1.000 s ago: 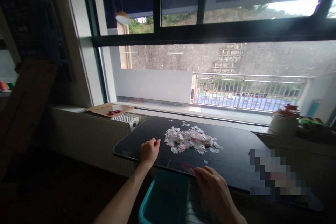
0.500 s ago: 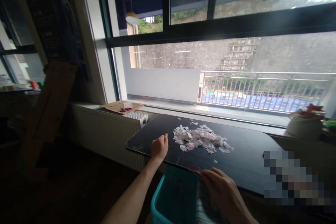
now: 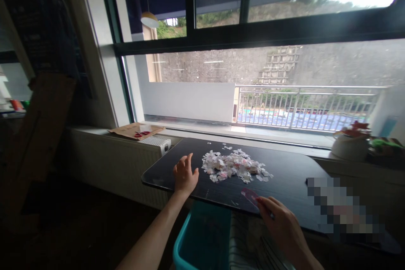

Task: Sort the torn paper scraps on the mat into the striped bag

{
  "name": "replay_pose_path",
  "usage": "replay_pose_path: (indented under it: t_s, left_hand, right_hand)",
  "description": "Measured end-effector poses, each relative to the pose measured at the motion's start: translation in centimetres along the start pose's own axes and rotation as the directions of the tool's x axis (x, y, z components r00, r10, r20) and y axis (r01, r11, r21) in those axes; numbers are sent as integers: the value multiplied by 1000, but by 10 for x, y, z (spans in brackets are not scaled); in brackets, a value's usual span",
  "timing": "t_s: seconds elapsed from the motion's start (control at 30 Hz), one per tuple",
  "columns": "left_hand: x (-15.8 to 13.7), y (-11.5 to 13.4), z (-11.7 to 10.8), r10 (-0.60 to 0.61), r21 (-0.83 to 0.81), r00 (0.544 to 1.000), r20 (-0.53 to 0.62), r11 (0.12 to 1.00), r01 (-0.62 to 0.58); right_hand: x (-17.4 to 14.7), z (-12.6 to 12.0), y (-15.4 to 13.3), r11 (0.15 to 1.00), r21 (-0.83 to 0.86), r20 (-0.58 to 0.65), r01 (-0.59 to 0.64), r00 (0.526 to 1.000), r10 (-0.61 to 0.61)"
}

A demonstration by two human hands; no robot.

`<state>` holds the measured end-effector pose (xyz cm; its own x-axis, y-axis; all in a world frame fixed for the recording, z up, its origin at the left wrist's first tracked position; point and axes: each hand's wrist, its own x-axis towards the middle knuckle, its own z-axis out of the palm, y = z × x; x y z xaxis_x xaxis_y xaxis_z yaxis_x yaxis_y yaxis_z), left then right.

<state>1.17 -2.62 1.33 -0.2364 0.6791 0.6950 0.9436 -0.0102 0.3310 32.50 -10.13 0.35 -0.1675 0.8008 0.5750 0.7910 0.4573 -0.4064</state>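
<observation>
A heap of torn white paper scraps [image 3: 232, 165], a few tinged pink, lies on the dark tabletop [image 3: 291, 173]. Just left of the heap is my left hand [image 3: 186, 177], its fingers apart and nothing in them. Between the fingers of my right hand [image 3: 280, 215] is a thin, see-through pink plastic piece [image 3: 249, 196]; its far end is over the table, near the front edge, and the hand covers the rest. Below that edge stands a teal bin [image 3: 182, 242], its inside too dark to make out. Striped cloth [image 3: 240, 242] lies beside the bin.
Red-handled scissors [image 3: 142, 134] lie on brown paper [image 3: 122, 131] at the sill, above a radiator [image 3: 120, 162]. A potted plant [image 3: 351, 145] stands at the right by the window. A blurred-out object [image 3: 344, 206] is on the table's right side.
My left hand has gone from curled to spread fingers beside the heap. My right hand has brought the pink plastic piece up from the table edge to over the tabletop. The view has turned slightly right.
</observation>
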Motion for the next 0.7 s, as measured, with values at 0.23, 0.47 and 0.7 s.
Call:
replay_pose_path:
  t_s: [0.23,0.47,0.7]
  left_hand:
    - [0,-1,2,4,-4,1000,-3,1000,-4]
    - [2,-10,8,65,10,996,68,998,-66]
    - [2,-6,1,95,18,995,25,995,-95]
  right_hand:
    - [0,-4,6,996,-63,-69,-58,996,54]
    - [0,10,-28,995,64,101,78,991,-84]
    - [2,8,-32,994,106,166,30,985,-48]
